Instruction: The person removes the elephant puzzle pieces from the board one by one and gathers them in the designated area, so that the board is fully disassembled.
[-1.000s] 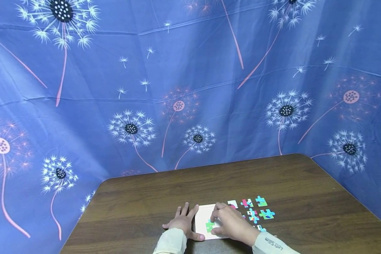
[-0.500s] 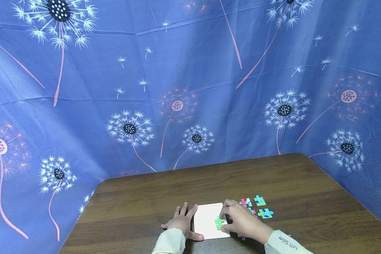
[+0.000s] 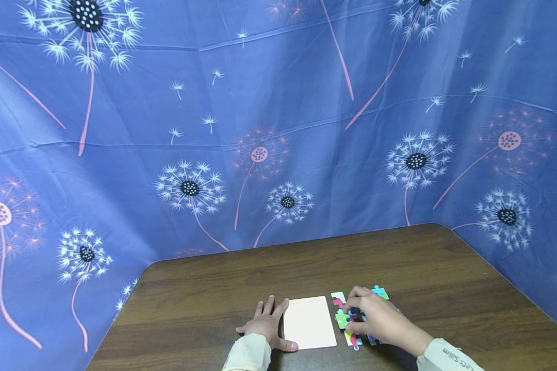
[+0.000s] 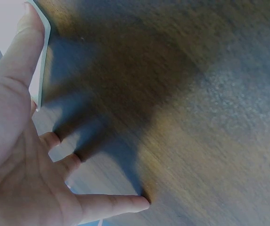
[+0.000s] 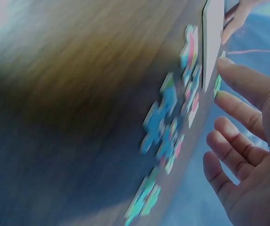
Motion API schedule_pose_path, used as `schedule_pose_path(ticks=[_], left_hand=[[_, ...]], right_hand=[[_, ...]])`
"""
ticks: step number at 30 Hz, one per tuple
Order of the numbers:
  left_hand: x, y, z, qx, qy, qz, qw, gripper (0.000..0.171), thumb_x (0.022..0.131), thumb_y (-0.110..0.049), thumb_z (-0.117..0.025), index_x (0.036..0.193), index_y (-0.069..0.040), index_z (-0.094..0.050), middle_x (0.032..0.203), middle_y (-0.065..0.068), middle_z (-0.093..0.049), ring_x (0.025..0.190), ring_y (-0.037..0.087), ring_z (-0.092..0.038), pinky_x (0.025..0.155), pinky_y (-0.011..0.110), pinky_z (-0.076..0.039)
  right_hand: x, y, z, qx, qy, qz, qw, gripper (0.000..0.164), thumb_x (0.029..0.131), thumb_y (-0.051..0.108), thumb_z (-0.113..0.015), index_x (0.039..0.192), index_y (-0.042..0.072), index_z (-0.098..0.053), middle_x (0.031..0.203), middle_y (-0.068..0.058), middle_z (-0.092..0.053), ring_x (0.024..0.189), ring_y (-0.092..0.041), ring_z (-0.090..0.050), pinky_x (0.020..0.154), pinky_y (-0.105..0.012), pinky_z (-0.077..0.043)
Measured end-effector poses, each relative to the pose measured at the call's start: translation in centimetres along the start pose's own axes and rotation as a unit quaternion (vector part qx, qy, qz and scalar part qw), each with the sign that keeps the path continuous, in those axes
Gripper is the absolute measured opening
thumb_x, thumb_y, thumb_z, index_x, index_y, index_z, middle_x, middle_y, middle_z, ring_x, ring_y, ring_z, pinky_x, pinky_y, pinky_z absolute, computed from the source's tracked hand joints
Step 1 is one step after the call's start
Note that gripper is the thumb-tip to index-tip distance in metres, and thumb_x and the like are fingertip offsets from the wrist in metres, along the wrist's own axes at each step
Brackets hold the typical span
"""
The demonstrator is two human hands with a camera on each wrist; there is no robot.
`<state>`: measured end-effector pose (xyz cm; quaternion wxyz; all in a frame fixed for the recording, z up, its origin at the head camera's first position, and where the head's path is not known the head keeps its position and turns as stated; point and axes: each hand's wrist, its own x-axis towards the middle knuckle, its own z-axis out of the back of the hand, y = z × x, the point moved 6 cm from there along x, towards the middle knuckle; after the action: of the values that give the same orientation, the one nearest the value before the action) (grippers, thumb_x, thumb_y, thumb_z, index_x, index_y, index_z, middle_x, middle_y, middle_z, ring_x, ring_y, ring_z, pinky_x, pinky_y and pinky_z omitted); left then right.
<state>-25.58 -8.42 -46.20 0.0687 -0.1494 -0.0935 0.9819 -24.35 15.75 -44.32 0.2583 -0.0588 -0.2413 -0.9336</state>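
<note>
My left hand (image 3: 265, 325) lies spread at the left side of a white square board (image 3: 310, 324), its thumb on the board's near left corner. In the left wrist view the straight fingers touch the wooden surface. Right of the board, my right hand (image 3: 381, 318) pinches a green jigsaw piece (image 3: 342, 320) between thumb and index finger. The right wrist view shows only a thin green part of that piece (image 5: 218, 84), held above the table. Beneath and around this hand lie several colourful jigsaw pieces (image 5: 159, 120), partly hidden by it in the head view.
A dark wooden table (image 3: 213, 288) carries everything. Behind it hangs a blue cloth (image 3: 278, 103) with a dandelion print. A pink and white jigsaw piece (image 3: 338, 298) lies just right of the board, and a blue and green one (image 3: 380, 292) sits farther right.
My right hand has carried the green jigsaw piece rightward, off the white board to over the loose pieces. The board's surface is now bare. My left hand has stayed in place.
</note>
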Motion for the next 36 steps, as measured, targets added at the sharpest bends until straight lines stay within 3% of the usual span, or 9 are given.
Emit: schedule_pose_path(ticks=[11, 16, 18, 24, 29, 36], left_hand=[[0.2, -0.2, -0.1, -0.011, -0.001, -0.002, 0.9999, 0.096, 0.074, -0.047, -0.088, 0.155, -0.029, -0.039, 0.161, 0.010, -0.034, 0.148, 0.040, -0.032, 0.083, 0.085, -0.039], [0.4, -0.2, -0.2, -0.013, -0.007, -0.006, 0.9999, 0.097, 0.073, -0.048, -0.089, 0.155, -0.029, -0.040, 0.161, 0.011, -0.035, 0.147, 0.041, -0.033, 0.082, 0.085, -0.039], [0.5, -0.1, -0.3, -0.015, -0.011, -0.009, 0.9998, 0.098, 0.072, -0.048, -0.089, 0.154, -0.029, -0.040, 0.161, 0.011, -0.035, 0.147, 0.041, -0.033, 0.081, 0.085, -0.039], [0.5, 0.1, -0.4, -0.021, -0.016, -0.014, 0.9995, 0.098, 0.071, -0.048, -0.090, 0.154, -0.028, -0.041, 0.161, 0.011, -0.036, 0.146, 0.042, -0.033, 0.079, 0.086, -0.039], [0.3, 0.2, -0.3, -0.022, -0.012, -0.012, 0.9996, 0.098, 0.072, -0.047, -0.089, 0.154, -0.027, -0.041, 0.161, 0.012, -0.035, 0.146, 0.043, -0.033, 0.079, 0.087, -0.038], [0.2, 0.2, -0.2, -0.023, -0.001, -0.006, 0.9997, 0.098, 0.073, -0.048, -0.088, 0.156, -0.028, -0.039, 0.162, 0.011, -0.033, 0.148, 0.042, -0.032, 0.083, 0.086, -0.038]], right_hand=[[-1.8, -2.8, 1.6, -0.027, 0.008, -0.023, 0.999, 0.023, 0.080, 0.035, -0.087, 0.096, 0.024, -0.075, 0.100, 0.013, -0.054, 0.082, -0.005, -0.053, 0.064, -0.028, -0.049], [-2.3, -3.5, 2.2, -0.042, 0.004, -0.026, 0.999, 0.023, 0.079, 0.036, -0.087, 0.096, 0.026, -0.074, 0.103, 0.011, -0.057, 0.100, -0.023, -0.064, 0.074, -0.039, -0.056], [-2.6, -3.8, 2.4, -0.041, 0.003, -0.025, 0.999, 0.023, 0.080, 0.035, -0.087, 0.096, 0.025, -0.074, 0.102, 0.011, -0.057, 0.100, -0.024, -0.065, 0.074, -0.039, -0.056], [-4.0, -5.0, 2.6, -0.026, 0.011, -0.022, 0.999, 0.026, 0.082, 0.040, -0.084, 0.099, 0.023, -0.075, 0.100, 0.014, -0.052, 0.085, -0.006, -0.055, 0.065, -0.029, -0.049], [-5.1, -5.5, 2.9, -0.031, -0.012, 0.002, 0.999, 0.023, 0.082, 0.041, -0.084, 0.096, 0.026, -0.074, 0.098, 0.017, -0.051, 0.084, -0.002, -0.053, 0.064, -0.027, -0.048], [-6.4, -6.5, 3.3, -0.046, -0.030, 0.015, 0.998, 0.025, 0.078, 0.036, -0.087, 0.095, 0.021, -0.076, 0.097, 0.016, -0.051, 0.080, 0.002, -0.048, 0.061, -0.026, -0.046]])
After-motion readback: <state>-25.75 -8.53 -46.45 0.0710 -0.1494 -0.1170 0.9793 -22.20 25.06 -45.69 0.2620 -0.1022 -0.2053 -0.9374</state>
